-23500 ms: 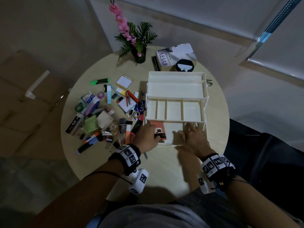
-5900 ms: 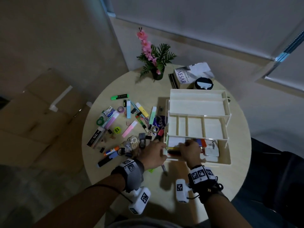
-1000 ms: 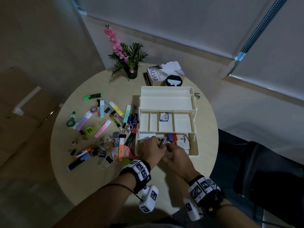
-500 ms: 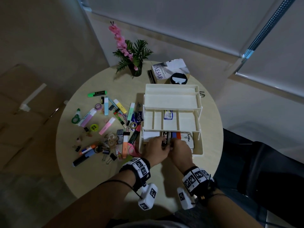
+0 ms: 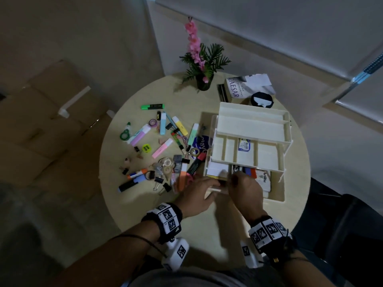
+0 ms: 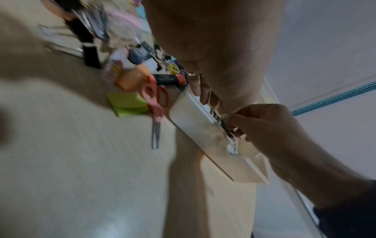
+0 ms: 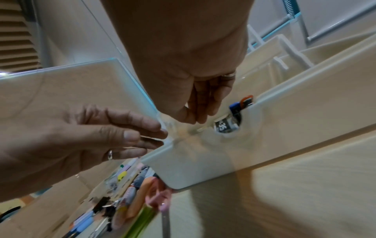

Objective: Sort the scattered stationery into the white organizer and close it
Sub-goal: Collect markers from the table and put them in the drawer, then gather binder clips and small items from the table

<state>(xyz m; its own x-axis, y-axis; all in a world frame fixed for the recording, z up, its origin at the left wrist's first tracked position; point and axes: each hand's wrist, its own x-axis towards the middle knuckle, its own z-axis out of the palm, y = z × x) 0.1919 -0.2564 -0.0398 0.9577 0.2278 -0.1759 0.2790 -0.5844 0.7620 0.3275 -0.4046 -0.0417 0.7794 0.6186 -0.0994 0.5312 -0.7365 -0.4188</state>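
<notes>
Head view: the organizer stands open right of centre; its middle tier holds a card, its bottom tray boxes and markers. Stationery lies scattered to its left.

Left wrist view: left hand fingers straight on the tray's rim.

Right wrist view: right hand fingers bunched downward into the tray; what they hold is unclear.

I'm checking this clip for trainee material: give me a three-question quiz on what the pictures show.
1. True or false: the green highlighter lies inside the organizer.
2. Which tier holds the blue-labelled packet: A top, B middle, C bottom?
3. What lies against the green sticky notes?

Key: 1 false, it is on the table. 2 B. 3 The scissors.
</notes>
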